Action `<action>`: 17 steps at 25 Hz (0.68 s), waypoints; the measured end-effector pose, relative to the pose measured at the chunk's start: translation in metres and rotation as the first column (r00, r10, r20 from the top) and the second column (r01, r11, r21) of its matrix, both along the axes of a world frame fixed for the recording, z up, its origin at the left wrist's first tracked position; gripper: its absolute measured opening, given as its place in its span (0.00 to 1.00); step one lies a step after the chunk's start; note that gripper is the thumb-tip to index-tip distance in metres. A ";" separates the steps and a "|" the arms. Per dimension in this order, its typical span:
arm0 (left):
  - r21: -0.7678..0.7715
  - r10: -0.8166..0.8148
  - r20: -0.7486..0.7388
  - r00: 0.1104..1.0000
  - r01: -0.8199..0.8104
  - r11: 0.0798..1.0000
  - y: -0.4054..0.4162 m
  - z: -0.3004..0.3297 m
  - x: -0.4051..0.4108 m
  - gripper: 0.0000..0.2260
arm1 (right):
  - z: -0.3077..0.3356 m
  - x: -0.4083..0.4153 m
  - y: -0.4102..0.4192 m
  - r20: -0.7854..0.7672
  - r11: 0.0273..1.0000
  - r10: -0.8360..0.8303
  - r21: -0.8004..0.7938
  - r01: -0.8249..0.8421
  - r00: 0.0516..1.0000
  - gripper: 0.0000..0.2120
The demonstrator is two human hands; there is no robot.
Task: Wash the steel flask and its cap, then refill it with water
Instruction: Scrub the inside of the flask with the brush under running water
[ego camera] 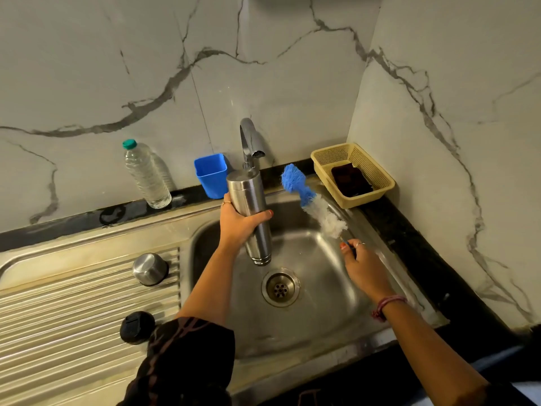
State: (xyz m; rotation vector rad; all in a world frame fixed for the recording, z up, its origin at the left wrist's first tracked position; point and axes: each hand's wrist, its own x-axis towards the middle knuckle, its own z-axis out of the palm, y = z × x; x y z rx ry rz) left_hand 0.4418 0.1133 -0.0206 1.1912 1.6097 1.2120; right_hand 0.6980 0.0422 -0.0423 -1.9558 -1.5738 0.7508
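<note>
The left hand point(240, 222) has its grip wrapped round the middle of the smooth steel flask point(251, 212), a tall cylinder held over the sink point(322, 288) basin, its top just below the curved chrome tap point(248, 142). The right hand point(364, 266) pinches the thin handle of a bottle brush point(310, 199), whose fluffy blue and white bristles point far-left over the basin's right rim. On the ribbed steel drainboard to the left sit a rounded steel cap point(150, 269) and, nearer, a black lid point(137, 327). Along the far surface stand a clear ribbed plastic bottle point(146, 175), a blue square cup point(211, 174) and a perforated yellow basket point(352, 174) holding a dark scrub pad point(351, 181).
</note>
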 end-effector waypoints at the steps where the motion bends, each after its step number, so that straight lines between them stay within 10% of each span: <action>1: 0.000 0.006 -0.016 1.000 -0.006 1.000 0.009 -0.001 0.002 0.34 | -0.003 -0.002 0.006 0.004 1.000 -0.006 0.008 0.006 1.000 0.13; 17: -0.093 -0.201 -0.118 0.972 0.191 0.977 0.089 -0.007 0.026 0.48 | -0.032 0.015 0.046 -0.029 0.999 -0.036 0.009 0.036 0.999 0.18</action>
